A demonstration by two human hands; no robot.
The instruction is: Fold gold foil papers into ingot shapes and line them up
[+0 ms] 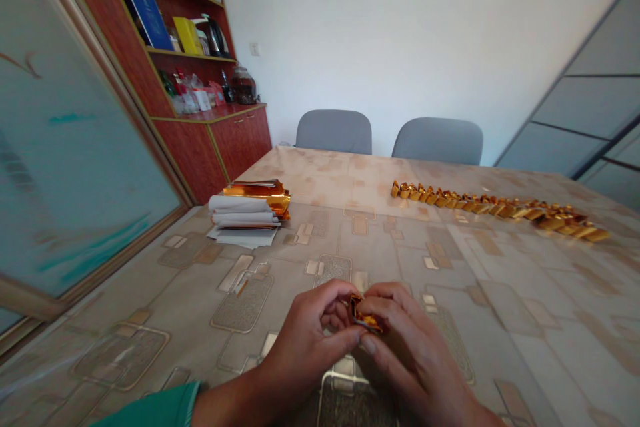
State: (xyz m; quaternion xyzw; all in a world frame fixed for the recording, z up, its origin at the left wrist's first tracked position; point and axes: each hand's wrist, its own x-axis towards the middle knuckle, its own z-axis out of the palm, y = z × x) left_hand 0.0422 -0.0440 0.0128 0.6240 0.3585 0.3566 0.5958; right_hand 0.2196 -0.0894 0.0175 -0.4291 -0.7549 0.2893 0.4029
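Between my two hands, over the near middle of the table, is a small piece of folded gold foil paper (369,321). My left hand (323,327) pinches its left side with thumb and fingers. From the right, my right hand (407,337) grips the same piece, its thumb tip close to the left thumb. The fingers cover much of the foil paper, so its full shape is hidden. A stack of gold and white paper sheets (245,217) lies farther off to the left. A long row of folded gold foil pieces (480,203) stretches across the right side.
The table (320,227) has a patterned cover. Two grey chairs (334,131) stand at its far side, against a white wall. A red-brown cabinet (240,137) with shelves is at the back left, beside a sliding glass door (75,147).
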